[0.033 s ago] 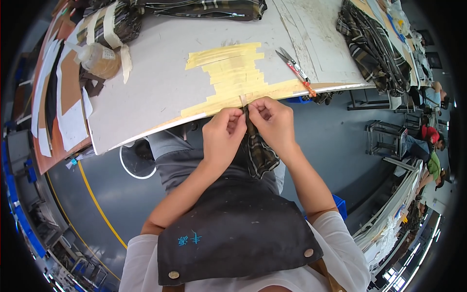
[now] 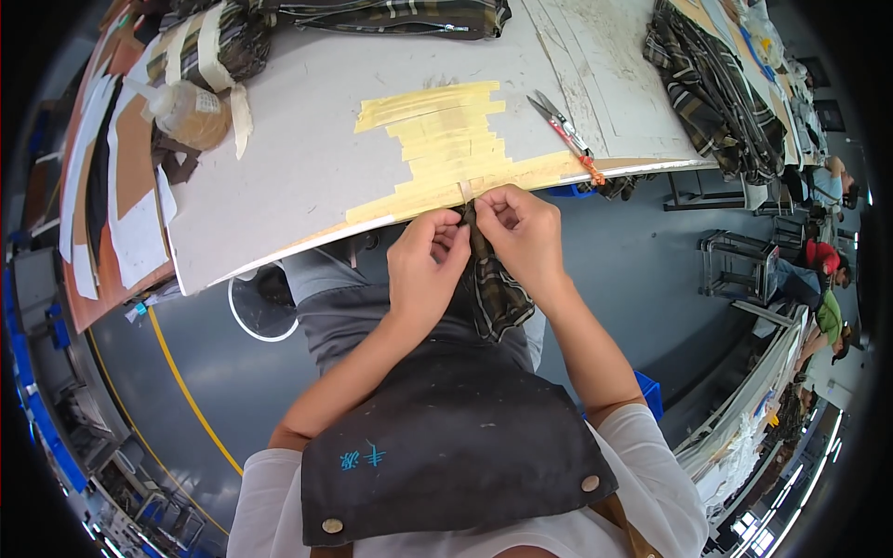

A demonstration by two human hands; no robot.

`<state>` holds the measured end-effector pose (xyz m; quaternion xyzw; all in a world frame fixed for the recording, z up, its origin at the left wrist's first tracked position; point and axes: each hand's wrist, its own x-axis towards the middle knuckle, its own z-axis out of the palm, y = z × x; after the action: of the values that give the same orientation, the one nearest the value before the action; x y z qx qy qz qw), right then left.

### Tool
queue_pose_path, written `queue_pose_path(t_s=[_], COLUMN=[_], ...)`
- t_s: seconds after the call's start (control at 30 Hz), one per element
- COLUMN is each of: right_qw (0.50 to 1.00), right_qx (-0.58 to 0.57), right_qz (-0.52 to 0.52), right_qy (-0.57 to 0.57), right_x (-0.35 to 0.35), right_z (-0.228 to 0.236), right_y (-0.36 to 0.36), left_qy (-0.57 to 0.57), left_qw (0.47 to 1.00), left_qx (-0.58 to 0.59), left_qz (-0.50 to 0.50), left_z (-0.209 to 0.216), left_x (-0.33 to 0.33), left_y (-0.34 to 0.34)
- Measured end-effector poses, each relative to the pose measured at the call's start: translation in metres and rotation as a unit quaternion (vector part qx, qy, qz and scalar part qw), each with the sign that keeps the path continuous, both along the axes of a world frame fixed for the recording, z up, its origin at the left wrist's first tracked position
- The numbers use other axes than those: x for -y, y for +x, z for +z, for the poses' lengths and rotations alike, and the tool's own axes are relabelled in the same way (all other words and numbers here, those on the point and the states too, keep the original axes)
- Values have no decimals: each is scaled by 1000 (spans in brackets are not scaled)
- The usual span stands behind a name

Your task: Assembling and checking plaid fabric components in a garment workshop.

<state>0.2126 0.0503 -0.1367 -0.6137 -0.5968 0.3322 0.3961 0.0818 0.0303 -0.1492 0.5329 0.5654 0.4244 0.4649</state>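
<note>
A dark plaid piece of fabric hangs from the table's near edge down in front of my apron. Its narrow top end lies between my hands, next to a small pale strip at the taped edge. My right hand pinches the top of the fabric with thumb and forefinger. Just left of it, my left hand is curled, its fingertips at the fabric's left side; whether they grip the cloth is hard to make out. Layers of yellow tape cover the tabletop just beyond.
Red-handled scissors lie right of the tape. A plastic bottle and a tied plaid bundle stand at the left. More plaid garments hang over the table's right side. Blue bins and other people are farther right.
My left thumb and forefinger have parted slightly at the fabric's top. My right hand and the hanging fabric look almost unmoved.
</note>
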Motion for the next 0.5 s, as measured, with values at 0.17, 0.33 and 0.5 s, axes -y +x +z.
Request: queue_pose_path(t_s=[0.17,0.33,0.5], right_qw=[997,980,945], right_qx=[-50,-161,-242], right_qz=[-19,-23,-5], right_qy=[-61,-115,-222], right_x=[3,13,29], right_z=[-1,-1,3], right_y=[-3,1,11], left_qy=[92,-25,-186], left_qw=[993,989,911], left_qx=[-40,146,363], left_qz=[61,-5,-63], left_z=[-40,-70,-70], left_x=[10,-3,-7], left_y=[1,-2,-7])
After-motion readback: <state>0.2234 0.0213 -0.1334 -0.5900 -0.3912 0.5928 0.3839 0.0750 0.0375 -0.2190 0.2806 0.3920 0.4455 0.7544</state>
